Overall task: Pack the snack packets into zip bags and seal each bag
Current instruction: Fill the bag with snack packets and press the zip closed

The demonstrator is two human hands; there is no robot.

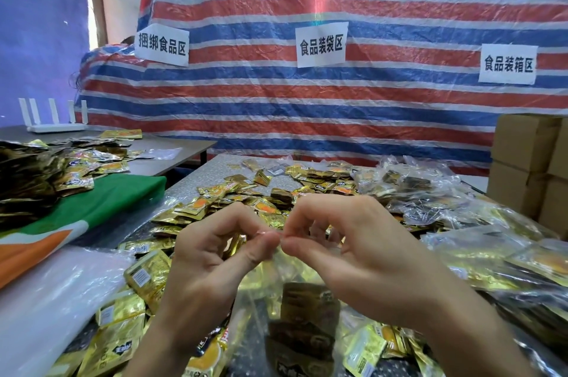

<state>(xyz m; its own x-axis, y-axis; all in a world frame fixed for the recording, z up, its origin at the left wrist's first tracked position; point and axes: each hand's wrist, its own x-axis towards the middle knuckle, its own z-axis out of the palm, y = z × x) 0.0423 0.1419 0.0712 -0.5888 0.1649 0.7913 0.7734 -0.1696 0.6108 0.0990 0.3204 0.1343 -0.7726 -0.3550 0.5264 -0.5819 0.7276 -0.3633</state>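
Hands meet above the table (196,183): left hand (212,257) and right hand (362,250) each pinch the top edge of a clear zip bag (295,309) holding gold snack packets (307,315). Loose packets (215,201) cover the table; filled bags (430,192) lie right.

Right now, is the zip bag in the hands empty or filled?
Filled: packets show through the clear bag. The left hand and right hand pinch its top; sealed or not, cannot tell.
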